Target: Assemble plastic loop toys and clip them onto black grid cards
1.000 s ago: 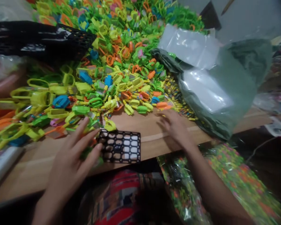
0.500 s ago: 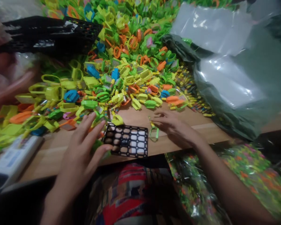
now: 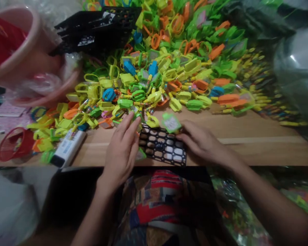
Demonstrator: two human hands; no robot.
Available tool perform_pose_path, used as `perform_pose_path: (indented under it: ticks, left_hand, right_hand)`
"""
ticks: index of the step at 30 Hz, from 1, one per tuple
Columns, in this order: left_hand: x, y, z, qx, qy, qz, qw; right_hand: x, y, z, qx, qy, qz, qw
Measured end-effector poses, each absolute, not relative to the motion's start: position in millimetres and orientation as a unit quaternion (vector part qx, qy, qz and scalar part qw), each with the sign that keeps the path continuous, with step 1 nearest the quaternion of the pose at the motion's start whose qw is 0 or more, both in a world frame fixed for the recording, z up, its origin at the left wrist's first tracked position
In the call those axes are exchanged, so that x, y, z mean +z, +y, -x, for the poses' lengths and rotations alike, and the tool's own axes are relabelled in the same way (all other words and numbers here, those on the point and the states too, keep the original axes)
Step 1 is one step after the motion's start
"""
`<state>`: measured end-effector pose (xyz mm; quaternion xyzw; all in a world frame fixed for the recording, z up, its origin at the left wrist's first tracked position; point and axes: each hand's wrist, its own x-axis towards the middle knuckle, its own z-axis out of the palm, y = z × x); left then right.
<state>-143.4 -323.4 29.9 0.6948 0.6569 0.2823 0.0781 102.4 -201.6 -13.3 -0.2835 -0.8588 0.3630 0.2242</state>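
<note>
A small black grid tray (image 3: pixel 164 147) lies at the near edge of the wooden table (image 3: pixel 259 140). My left hand (image 3: pixel 122 150) rests flat at its left end, fingers stretched out, with green pieces under the palm. My right hand (image 3: pixel 201 143) is at the tray's right end, its fingers pinched on a green plastic piece (image 3: pixel 171 123) held just above the tray's far edge. A big heap of green, yellow, orange and blue plastic pieces (image 3: pixel 169 68) covers the table beyond both hands.
A black basket (image 3: pixel 97 29) sits on the heap at the back left. At far left are a pink tub (image 3: pixel 23 58), a small red strainer (image 3: pixel 14 145) and a white bar-shaped object (image 3: pixel 68 147). Dark plastic bags (image 3: pixel 295 68) lie at the right.
The view has swung left. My right hand picked a green piece off the table and brought it over to the black tray. My left hand stayed at the tray's left end.
</note>
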Motion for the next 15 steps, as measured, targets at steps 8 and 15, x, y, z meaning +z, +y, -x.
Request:
perform_pose_path:
  ticks: [8,15]
  left_hand:
    - [31,-322,142,0.265,0.652,-0.708,0.063]
    - [31,-322,145,0.247,0.636,-0.727,0.071]
  right_hand:
    - [-42,-229,-27,0.511,-0.789,0.230,0.252]
    - [-61,-245,-22,0.352,-0.869,0.184,0.294]
